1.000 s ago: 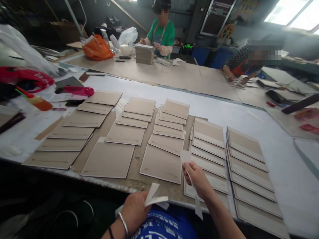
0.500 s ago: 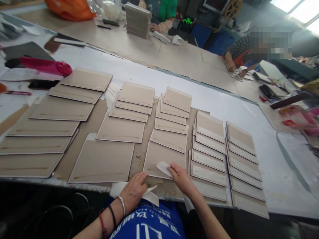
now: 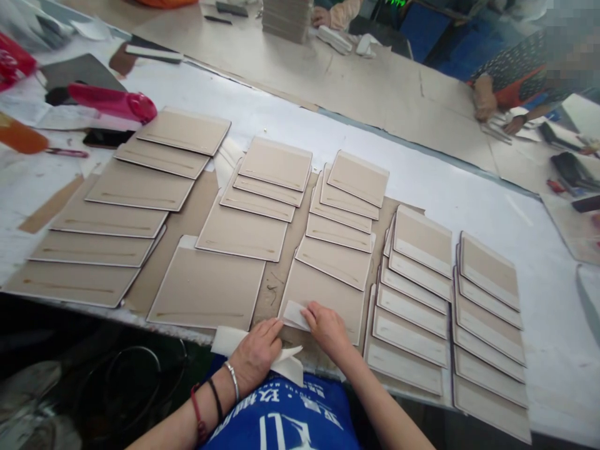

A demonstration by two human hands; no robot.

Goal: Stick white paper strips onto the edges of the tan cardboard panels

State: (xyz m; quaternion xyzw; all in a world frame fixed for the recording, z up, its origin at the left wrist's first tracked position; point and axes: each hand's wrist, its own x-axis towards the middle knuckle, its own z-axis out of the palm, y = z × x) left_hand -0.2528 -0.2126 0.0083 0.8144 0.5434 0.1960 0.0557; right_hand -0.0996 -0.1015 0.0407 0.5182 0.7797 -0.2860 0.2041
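Observation:
A pale paper strip (image 3: 295, 314) is pinched in my right hand (image 3: 325, 328), its free end lying over the front left corner of a beige cardboard panel (image 3: 323, 294). My left hand (image 3: 260, 350) is closed around more white paper strips (image 3: 227, 339), which stick out on both sides of it. Its fingertips touch that same front corner, close to the strip's end. To the left lies another panel (image 3: 210, 281) with a brownish glue line along its front edge. Panels in the two right-hand rows (image 3: 412, 337) bear pale strips along their front edges.
Overlapping panels (image 3: 107, 247) with glue lines fill the left of the table. Behind them lie a pink object (image 3: 112, 102), a dark phone-like slab (image 3: 107, 137) and an orange bottle-like item (image 3: 21, 134). Across the table, a co-worker's hands (image 3: 487, 106) handle small pieces; another person's hand (image 3: 321, 17) rests near a stack.
My right hand has moved left, bringing the paper strip down to the panel's front left corner beside my left fingertips. The camera view has tilted down and shifted left.

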